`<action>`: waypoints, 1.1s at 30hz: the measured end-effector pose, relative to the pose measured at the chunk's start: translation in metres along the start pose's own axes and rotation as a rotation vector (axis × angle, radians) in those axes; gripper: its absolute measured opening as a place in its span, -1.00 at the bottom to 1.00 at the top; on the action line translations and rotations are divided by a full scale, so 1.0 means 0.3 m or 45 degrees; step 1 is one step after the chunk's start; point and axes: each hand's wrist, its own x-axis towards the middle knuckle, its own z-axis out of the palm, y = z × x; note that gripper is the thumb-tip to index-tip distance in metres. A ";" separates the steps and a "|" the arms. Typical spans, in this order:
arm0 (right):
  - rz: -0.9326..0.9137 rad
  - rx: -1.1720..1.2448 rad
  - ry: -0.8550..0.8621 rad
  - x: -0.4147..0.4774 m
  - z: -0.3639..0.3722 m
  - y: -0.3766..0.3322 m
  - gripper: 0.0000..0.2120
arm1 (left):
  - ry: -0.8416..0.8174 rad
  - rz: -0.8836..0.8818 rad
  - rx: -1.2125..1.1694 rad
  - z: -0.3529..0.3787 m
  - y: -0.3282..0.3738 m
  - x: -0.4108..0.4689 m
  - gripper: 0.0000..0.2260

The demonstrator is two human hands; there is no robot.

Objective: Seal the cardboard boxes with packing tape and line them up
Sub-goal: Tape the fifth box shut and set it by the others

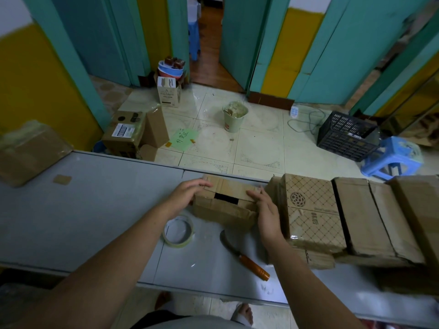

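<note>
Box flaps gape between the flat, pressed-together fingers of left hand and right hand, so close that gap squarely before taking the tape behind the left fingers.

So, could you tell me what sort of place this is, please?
Probably a makeshift packing area in a home or small shop: cardboard boxes lined up on a grey table, a tape roll and knife beside them, more cartons on the tiled floor.
</note>
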 end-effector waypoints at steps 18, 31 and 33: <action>-0.076 -0.194 0.086 0.032 0.006 0.021 -0.77 | 0.177 0.096 0.165 0.057 -0.015 -0.021 -0.78; -0.179 -0.475 0.074 0.007 0.015 -0.009 -0.73 | 0.263 0.370 0.586 0.038 0.010 -0.083 -0.65; -0.208 -0.502 0.079 0.005 0.018 -0.017 -0.71 | 0.325 0.365 0.563 0.013 -0.001 -0.128 -0.61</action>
